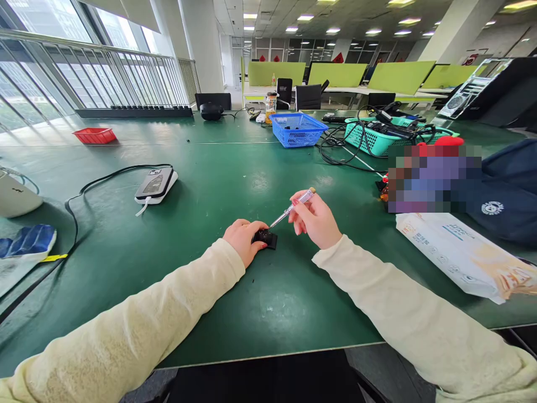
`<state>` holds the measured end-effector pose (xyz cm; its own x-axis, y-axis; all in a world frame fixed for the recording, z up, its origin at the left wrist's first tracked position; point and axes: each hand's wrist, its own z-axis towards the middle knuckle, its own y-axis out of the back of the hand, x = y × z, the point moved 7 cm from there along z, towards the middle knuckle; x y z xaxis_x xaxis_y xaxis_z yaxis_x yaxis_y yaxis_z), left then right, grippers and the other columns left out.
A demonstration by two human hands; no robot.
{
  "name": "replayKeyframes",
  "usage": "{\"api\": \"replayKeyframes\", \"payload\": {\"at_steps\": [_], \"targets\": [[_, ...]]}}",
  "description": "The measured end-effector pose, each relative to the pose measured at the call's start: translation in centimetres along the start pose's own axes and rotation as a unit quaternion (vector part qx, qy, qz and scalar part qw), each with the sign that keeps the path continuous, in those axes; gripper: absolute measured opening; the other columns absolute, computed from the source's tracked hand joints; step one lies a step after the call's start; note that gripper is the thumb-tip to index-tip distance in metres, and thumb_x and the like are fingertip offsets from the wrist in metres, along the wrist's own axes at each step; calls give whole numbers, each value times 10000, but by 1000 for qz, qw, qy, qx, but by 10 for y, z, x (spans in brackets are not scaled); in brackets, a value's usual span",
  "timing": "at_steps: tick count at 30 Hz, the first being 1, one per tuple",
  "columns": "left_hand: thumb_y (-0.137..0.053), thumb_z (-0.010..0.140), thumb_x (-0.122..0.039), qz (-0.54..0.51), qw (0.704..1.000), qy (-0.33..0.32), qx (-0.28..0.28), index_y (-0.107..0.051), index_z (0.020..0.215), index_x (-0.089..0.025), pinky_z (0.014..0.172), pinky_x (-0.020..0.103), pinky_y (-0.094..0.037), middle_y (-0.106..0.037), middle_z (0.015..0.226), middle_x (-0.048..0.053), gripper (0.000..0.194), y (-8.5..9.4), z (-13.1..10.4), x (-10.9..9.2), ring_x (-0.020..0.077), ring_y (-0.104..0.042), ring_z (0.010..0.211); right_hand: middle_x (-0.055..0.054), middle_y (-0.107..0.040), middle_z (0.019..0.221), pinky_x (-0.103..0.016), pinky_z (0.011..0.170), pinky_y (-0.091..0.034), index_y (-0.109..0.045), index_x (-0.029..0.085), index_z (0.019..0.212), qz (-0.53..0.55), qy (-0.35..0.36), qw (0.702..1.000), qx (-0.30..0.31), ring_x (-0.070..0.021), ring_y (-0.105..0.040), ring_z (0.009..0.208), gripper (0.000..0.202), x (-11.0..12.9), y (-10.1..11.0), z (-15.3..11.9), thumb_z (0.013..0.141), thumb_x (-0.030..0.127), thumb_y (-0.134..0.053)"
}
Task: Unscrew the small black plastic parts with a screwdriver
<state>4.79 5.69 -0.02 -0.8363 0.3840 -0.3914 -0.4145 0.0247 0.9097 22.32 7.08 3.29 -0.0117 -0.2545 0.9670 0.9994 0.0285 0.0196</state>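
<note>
My left hand (244,238) is closed on a small black block-like part (268,239) that rests on the green tabletop. Its fingers cover the part's left side, so its exact kind is hidden. Between the fingertips of my right hand (314,219) is a slim screwdriver (289,211) with a clear handle and a brownish end cap. The shaft slants down to the left, and its tip is at the upper edge of the black part. Whether the tip touches it, I cannot tell.
Left lie a phone on a white block (156,186), a black cable (78,215), a blue-and-grey glove (26,246) and a red tray (95,135). Farther back stand a blue basket (298,140) and a teal basket (369,140) with cables. A white packet (457,252) and dark cloth (512,190) lie right.
</note>
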Motion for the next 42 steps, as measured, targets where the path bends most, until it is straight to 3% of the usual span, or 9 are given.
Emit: {"api": "replayKeyframes", "payload": {"at_steps": [3, 8, 14, 18, 25, 34, 42], "targets": [[-702, 819, -207, -3, 1000, 1, 3, -682, 1177, -280, 1056, 438, -483, -725, 1025, 40, 366, 1, 0, -2, 268, -592, 1159, 64, -623, 687, -216, 388, -389, -539, 227, 951, -10, 30, 999, -40, -69, -531, 407, 428, 1, 7, 2, 758, 540, -757], [-692, 841, -214, -13, 999, 14, 25, -675, 1194, -269, 1068, 443, -471, -720, 1050, 52, 358, 6, -2, -6, 273, -580, 1181, 48, -671, 806, -236, 472, -505, -485, 254, 1159, -1, 24, 998, -66, -105, -617, 532, 597, -3, 13, 6, 697, 425, -823], [-699, 828, -210, -9, 1000, 11, 12, -680, 1169, -275, 1056, 447, -482, -728, 1022, 43, 347, 3, -1, -3, 274, -583, 1164, 15, -703, 825, -236, 535, -544, -534, 224, 1112, 21, -99, 992, -70, -99, -640, 551, 267, -24, 18, 11, 879, 275, -654], [-707, 821, -229, -17, 1000, 8, -1, -687, 1145, -288, 1038, 445, -498, -721, 992, 39, 330, 1, 0, 0, 276, -590, 1145, 15, -685, 769, -223, 568, -556, -575, 205, 1051, 41, -176, 980, -87, -96, -656, 578, 159, -35, 22, 11, 915, 123, -583], [-714, 824, -230, -10, 1000, 16, 9, -685, 1163, -284, 1052, 445, -488, -722, 1021, 44, 344, 2, -1, -1, 279, -582, 1164, 29, -657, 704, -205, 550, -539, -591, 196, 954, 113, -188, 970, -108, -89, -634, 562, 77, -32, 19, 9, 909, 146, -627], [-701, 831, -235, -1, 1000, 8, 5, -684, 1171, -282, 1049, 451, -490, -726, 1033, 45, 344, 1, -1, -1, 274, -589, 1155, 21, -731, 802, -354, 838, -613, -546, 251, 1060, 140, -146, 975, -91, -146, -747, 774, 241, -28, 19, 10, 885, 86, -547], [-710, 823, -225, -7, 1000, 8, 8, -679, 1161, -277, 1048, 440, -483, -720, 1029, 44, 344, 2, -1, -1, 272, -587, 1149, 17, -722, 805, -333, 805, -623, -554, 238, 1037, 137, -159, 975, -78, -138, -749, 763, 215, -32, 16, 10, 904, 73, -516]]}}
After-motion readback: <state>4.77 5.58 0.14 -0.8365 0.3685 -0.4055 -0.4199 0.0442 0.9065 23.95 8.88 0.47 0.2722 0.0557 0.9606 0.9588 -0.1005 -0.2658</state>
